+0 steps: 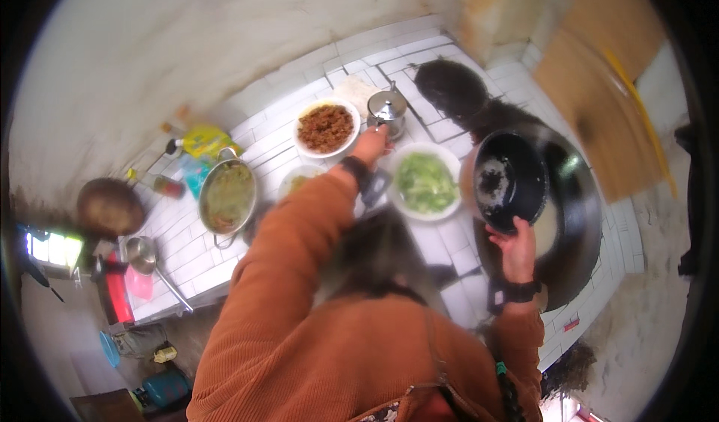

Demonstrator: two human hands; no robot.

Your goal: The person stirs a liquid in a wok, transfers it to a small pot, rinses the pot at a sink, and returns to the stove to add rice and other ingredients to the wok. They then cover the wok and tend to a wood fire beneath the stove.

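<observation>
My left hand (373,145) closes on the near side of a small lidded metal pot (387,109) on the white-tiled counter (264,138); its fingertips are partly hidden. With my right hand (515,248) I grip the near rim of a dark round pot (511,180), tilted above a large wok (578,220). Whitish liquid (544,228) shows in the wok. Between my hands stands a white bowl of chopped greens (426,181). A white bowl of reddish-brown food (326,128) is left of the metal pot. My left forearm partly covers another bowl (297,177).
Left on the counter are an oval metal pan of greenish food (227,197), a bottle (163,185), a yellow bag (208,141) and a metal ladle (143,255). A dark pan (110,207) is beyond them. A sooty opening (451,88) lies behind the wok; cardboard (609,113) stands at right.
</observation>
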